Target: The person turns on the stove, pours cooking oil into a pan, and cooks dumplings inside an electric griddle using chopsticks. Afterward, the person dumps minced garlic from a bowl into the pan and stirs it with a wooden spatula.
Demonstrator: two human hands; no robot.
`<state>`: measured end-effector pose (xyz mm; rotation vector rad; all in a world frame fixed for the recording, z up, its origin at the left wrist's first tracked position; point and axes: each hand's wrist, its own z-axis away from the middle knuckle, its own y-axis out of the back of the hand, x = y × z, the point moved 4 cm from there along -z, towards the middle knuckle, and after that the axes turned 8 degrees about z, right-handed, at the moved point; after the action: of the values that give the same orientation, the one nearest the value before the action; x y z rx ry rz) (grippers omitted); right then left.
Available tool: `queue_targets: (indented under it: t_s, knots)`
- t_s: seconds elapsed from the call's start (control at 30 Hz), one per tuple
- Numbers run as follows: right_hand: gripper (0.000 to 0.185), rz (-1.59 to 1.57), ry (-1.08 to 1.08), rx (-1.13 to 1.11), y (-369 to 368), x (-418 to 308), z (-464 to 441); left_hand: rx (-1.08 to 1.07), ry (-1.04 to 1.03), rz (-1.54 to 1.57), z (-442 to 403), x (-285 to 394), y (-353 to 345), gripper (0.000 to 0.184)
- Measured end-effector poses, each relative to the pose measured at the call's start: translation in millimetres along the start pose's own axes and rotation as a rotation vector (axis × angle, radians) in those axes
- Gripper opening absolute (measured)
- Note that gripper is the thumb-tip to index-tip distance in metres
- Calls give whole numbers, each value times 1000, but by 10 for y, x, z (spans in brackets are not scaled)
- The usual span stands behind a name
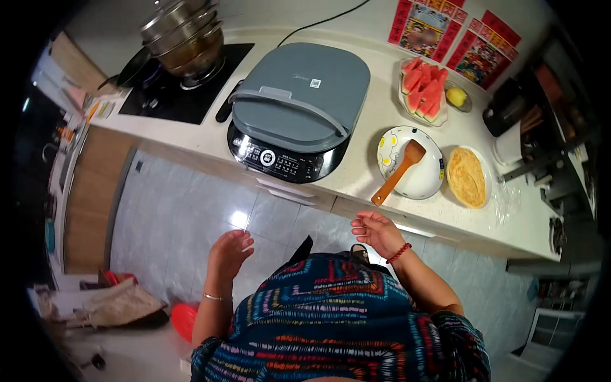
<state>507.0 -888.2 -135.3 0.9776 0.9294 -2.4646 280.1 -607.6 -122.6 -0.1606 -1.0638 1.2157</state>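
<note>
My left hand (230, 254) hangs in the air before the counter, fingers apart and holding nothing. My right hand (377, 233) is raised near the counter's front edge, also free of any object, its fingers loosely spread. Just beyond it, a wooden spatula (400, 172) lies across a white plate (425, 181) with a fried-egg pattern, its handle pointing toward me. Right of that plate, a golden flatbread (466, 178) rests on a white oval dish (489, 184). Straight ahead sits a grey electric griddle (299, 89) with its lid down and a black control panel (273, 156) in front.
Watermelon slices (423, 89) fill a dish at the back, beside a yellow fruit (456, 97) in a bowl. On the left, a steamer pot (188, 48) and a dark pan (133, 67) stand on the black hob (172, 105). A red stool-like object (183, 320) is at lower left.
</note>
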Motion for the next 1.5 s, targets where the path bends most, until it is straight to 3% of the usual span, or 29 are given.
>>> queue_targets:
  t_s: [0.03, 0.23, 0.33, 0.57, 0.63, 0.67, 0.77, 0.83, 1.0, 1.1, 1.2, 1.37, 1.5]
  knots:
    - [17, 13, 0, 12, -81, 49, -2, 63, 45, -11, -2, 34, 117, 21]
    - [17, -32, 24, 111, -462, 295, 119, -53, 131, -36, -182, 49, 579, 24]
    - [17, -34, 14, 138, -536, 369, 175, -2, 213, -34, -168, 33, 487, 22]
    - [16, -51, 90, 109, -463, 259, 200, 39, 184, -68, -113, -7, 382, 21]
    - [16, -75, 112, 73, -440, 225, 205, -1, 273, 28, -136, -95, 475, 23]
    - [16, -89, 124, 69, -409, 238, 209, 8, 250, 35, -223, -197, 651, 23]
    - [16, -122, 108, 26, -292, 288, 178, -188, -135, -398, -338, -209, 870, 26]
    - [16, -96, 105, 24, -253, 207, 226, -174, 162, 100, -214, -216, 583, 26]
    - [16, -161, 102, 35, 49, 191, 196, -161, 211, 94, -274, -502, 629, 24]
    - [17, -220, 102, 70, 119, 118, 215, -99, 13, -361, -381, -554, 789, 22]
    - [21, -275, 72, 87, 186, 69, 165, 110, 108, -60, -29, -317, 262, 21]
    - [31, -397, -3, 10, 177, -49, 69, 84, 71, -13, -114, -208, 151, 23]
    - [31, -439, -37, -8, 169, -158, 46, 99, -103, -119, -110, 34, -225, 22]
